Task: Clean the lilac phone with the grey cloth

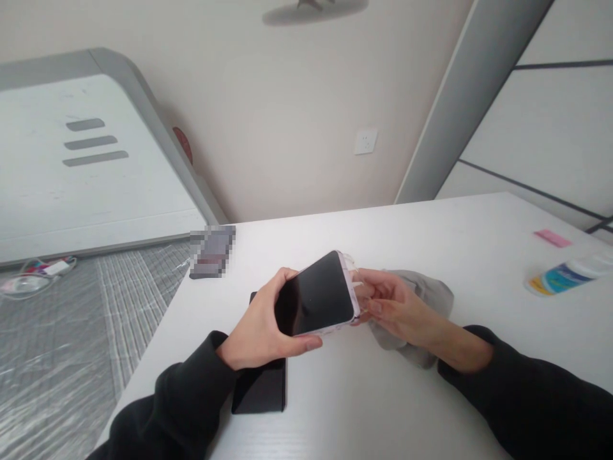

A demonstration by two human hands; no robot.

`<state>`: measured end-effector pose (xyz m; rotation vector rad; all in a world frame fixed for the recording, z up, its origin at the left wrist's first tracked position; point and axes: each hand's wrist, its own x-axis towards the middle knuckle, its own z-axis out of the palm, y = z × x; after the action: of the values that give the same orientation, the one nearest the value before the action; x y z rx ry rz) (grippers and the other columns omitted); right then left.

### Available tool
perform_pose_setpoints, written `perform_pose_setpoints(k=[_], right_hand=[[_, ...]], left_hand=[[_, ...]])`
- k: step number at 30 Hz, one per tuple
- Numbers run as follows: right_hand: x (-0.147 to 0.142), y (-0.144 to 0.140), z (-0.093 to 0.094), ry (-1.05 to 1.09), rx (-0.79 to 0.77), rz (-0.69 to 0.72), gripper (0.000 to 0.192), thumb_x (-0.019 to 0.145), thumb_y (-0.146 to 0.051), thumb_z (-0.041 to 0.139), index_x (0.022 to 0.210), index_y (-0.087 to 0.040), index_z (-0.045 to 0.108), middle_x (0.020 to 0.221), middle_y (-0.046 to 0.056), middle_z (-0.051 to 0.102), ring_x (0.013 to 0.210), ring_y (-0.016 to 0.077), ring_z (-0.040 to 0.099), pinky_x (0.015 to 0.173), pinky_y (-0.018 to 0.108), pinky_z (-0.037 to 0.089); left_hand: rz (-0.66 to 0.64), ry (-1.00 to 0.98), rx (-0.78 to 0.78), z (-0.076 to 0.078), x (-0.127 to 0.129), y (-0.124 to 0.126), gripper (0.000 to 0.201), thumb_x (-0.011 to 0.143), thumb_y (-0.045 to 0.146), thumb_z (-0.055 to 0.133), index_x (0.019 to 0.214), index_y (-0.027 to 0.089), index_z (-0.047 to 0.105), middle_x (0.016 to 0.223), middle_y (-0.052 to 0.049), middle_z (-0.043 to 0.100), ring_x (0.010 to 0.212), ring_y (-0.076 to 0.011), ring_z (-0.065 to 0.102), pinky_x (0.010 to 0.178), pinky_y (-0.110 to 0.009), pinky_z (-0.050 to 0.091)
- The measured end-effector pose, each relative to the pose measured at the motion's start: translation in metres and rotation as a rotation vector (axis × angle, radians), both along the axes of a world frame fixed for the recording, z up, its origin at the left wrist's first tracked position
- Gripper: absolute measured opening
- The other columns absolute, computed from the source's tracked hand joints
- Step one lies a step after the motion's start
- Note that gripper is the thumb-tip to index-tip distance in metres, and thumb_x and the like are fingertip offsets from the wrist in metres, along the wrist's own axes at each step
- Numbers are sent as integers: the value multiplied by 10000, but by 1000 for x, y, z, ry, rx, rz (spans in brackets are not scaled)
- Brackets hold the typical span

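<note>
My left hand (261, 326) is wrapped round the long sides of a smartphone (316, 297) in a pale pink case, dark screen facing up and tilted above the table. My right hand (390, 303) is at the phone's right end, its fingers closed on a thin, pale, see-through strap-like piece there; its exact shape is hard to make out. Beneath my left hand and wrist lies a second, black phone-like slab (261, 390), partly covered. A crumpled grey cloth (431, 287) rests on the table behind and under my right hand.
On the white table (345, 409), a white bottle with a blue and yellow label (567, 275) lies or leans at the right. Beyond it is a pink flat piece (553, 238). A blurred-out dark item (213, 252) sits at the far left corner, near a plastic-covered mattress (138, 300).
</note>
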<state>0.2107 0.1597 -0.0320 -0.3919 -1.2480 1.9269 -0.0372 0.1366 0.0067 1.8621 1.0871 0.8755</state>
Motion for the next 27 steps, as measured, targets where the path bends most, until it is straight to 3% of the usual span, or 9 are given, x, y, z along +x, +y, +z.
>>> perform_pose_setpoints(k=[5,8,11,15,18,20,23,25,27], right_hand=[[1,2,5,-132,16,-66,462,837,-493,836,1224,-259,740,1128,86,817,1017,207,794,786,261,631],[2,2,6,-154,31,-91,492,845,-520,815,1251,-259,721,1180,96,803,1060,220,782,818,294,631],[1,2,7,-190,36,-133,503,847,-523,804,1264,-258,711,1198,101,796,1076,229,775,858,334,628],[-2,4,13,-309,-44,-288,450,851,-521,763,1191,-227,742,1078,94,821,997,218,785,862,343,619],[-1,10,11,-388,-55,-397,378,864,-472,710,1138,-219,771,926,62,817,806,177,765,752,302,609],[1,14,6,-449,-3,-437,343,874,-443,681,1110,-215,780,791,33,778,652,149,695,641,279,577],[2,16,-3,-552,81,-365,373,906,-462,643,1162,-214,755,752,29,745,591,155,643,573,289,560],[2,13,-5,-602,133,-238,475,932,-502,616,1317,-230,677,987,81,786,763,200,725,683,342,620],[3,8,-4,-673,255,-150,601,954,-526,598,1486,-255,537,1358,130,694,1116,258,718,936,434,616]], left_hand=[[-4,-169,53,-6,1,2,615,780,493,801,1280,213,579,1261,-89,647,1187,-299,599,1059,-410,447],[58,-155,117,-9,-1,4,721,774,420,828,1408,227,543,1436,-106,593,1355,-320,531,1181,-430,367],[107,-147,159,-14,-3,7,713,759,394,851,1393,234,568,1443,-110,585,1369,-326,524,1193,-445,359],[224,-370,239,-11,-3,9,604,798,496,823,1299,240,605,1222,-86,668,1299,-302,575,1178,-440,369],[270,-629,281,1,-2,10,546,773,590,826,1177,271,643,873,12,621,955,-208,665,1055,-367,472],[271,-773,201,9,-1,11,601,710,652,851,1129,268,656,772,50,532,664,-120,552,791,-276,533],[257,-876,-37,14,0,12,727,668,793,780,1090,208,685,709,54,472,528,-67,387,501,-193,400],[257,-895,-207,12,1,13,770,687,819,738,1101,172,690,696,52,470,511,-56,377,464,-173,369],[258,-910,-360,10,1,14,707,790,769,696,1123,145,678,716,45,487,506,-50,389,460,-164,379]])
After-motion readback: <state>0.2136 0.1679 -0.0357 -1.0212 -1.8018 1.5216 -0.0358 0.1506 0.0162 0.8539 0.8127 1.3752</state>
